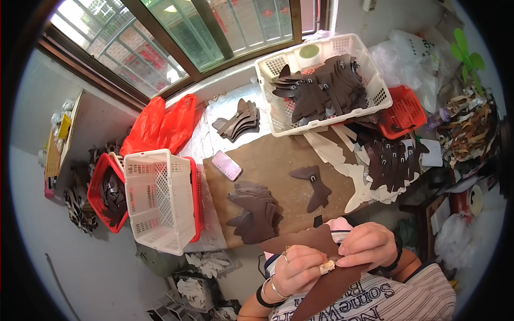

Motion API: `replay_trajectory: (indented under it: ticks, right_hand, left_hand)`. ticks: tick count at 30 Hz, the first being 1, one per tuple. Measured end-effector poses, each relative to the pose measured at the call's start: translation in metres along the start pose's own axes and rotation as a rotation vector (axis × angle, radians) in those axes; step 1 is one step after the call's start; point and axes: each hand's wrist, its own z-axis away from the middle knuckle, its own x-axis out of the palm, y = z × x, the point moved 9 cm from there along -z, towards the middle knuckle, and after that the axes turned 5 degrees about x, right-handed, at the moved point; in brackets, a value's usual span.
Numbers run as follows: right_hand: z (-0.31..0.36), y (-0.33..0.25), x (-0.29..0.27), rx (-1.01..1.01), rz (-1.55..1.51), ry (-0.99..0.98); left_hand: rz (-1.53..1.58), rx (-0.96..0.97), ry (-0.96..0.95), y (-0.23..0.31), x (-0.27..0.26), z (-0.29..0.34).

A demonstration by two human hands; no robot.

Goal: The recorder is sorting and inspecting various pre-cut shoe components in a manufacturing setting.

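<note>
Close to my body, a dark brown leather-like shoe-upper piece (310, 239) is pinched between both hands. My left hand (300, 269) grips its middle with curled fingers; a pale wrap (327, 266) covers a fingertip. Right beside it, my right hand (368, 245) pinches the same piece, thumb and fingertips meeting near the left fingers. What lies between the fingertips is too small to make out. On the table ahead lies a single brown piece with a small buckle (315, 187). A fanned stack of brown pieces (255, 213) sits left of it.
A white basket (273, 125) of buckled pieces stands at the back. Overlapping buckled pieces (390, 163) lie on pale cutouts at right. A phone (226, 165) rests on the brown table covering (284, 155). A white basket on its side (155, 214) and red bag (160, 125) are left.
</note>
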Motion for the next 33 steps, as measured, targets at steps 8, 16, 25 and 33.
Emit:
replay_trajectory:
  ticks: [8, 16, 25, 33]
  right_hand:
    - [-0.002, 0.007, 0.013, -0.010, 0.129, -0.165]
    - [-0.004, 0.018, 0.011, 0.016, 0.127, -0.136]
    - [-0.008, 0.024, 0.005, 0.099, -0.012, 0.014]
    - [-0.010, 0.037, 0.003, 0.190, 0.050, -0.014]
  left_hand:
    - [0.029, -0.020, -0.007, -0.009, -0.005, 0.004]
    - [-0.048, -0.001, -0.047, -0.014, -0.009, -0.001]
    - [-0.013, -0.033, 0.063, -0.019, -0.011, -0.001]
    - [-0.119, 0.070, -0.059, -0.012, -0.013, -0.009]
